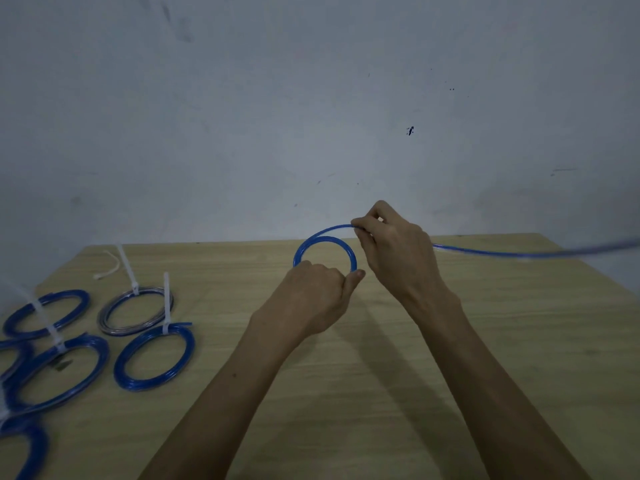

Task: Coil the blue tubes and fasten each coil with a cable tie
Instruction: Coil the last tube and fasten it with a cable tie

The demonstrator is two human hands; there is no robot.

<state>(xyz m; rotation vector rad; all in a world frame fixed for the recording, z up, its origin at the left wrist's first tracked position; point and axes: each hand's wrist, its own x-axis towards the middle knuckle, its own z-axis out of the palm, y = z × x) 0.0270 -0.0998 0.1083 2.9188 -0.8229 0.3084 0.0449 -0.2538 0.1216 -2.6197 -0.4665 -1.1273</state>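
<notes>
Near the bench's (415,341) far edge, the left hand (317,299) grips the lower part of a blue tube coil (323,241), while the right hand (394,247) pinches the loose tube running off past the right edge. Tied coils (154,355) lie by the left edge.

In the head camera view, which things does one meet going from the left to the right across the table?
Tied blue coils → clear coil → tied blue coil → left hand holding the blue coil being wound → right hand → loose blue tube running off right.
</notes>
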